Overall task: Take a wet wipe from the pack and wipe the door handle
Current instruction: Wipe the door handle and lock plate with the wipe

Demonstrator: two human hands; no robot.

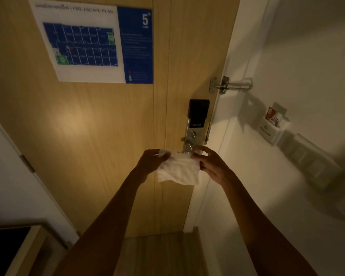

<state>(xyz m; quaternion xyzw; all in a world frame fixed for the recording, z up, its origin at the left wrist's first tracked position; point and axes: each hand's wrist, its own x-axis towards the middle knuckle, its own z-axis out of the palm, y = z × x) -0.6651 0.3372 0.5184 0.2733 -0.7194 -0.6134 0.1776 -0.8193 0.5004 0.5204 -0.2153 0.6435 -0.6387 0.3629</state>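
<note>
- A pale wooden door [100, 136] fills the view behind both raised hands, with white wall to the right of the right hand.
- A fire escape plan [92, 42], blue and white, is fixed to the door well above the left hand.
- A swing-bar door guard [230, 85] of bright metal bridges door and frame above the right hand.
- A white card holder [272, 128] with a card in it sits on the wall up and to the right of the right hand.
- The electronic lock [196, 124], black above and steel below, rises just above the two hands; the door handle itself is mostly hidden behind the wipe and fingers, so its shape cannot be told.
- The wet wipe [178, 169] is stretched between the hands, hanging crumpled in front of the lock's lower end.
- The left hand [152, 162] pinches the wipe's upper left corner.
- The right hand [211, 164] grips the wipe's right edge, fingers curled around it.
</note>
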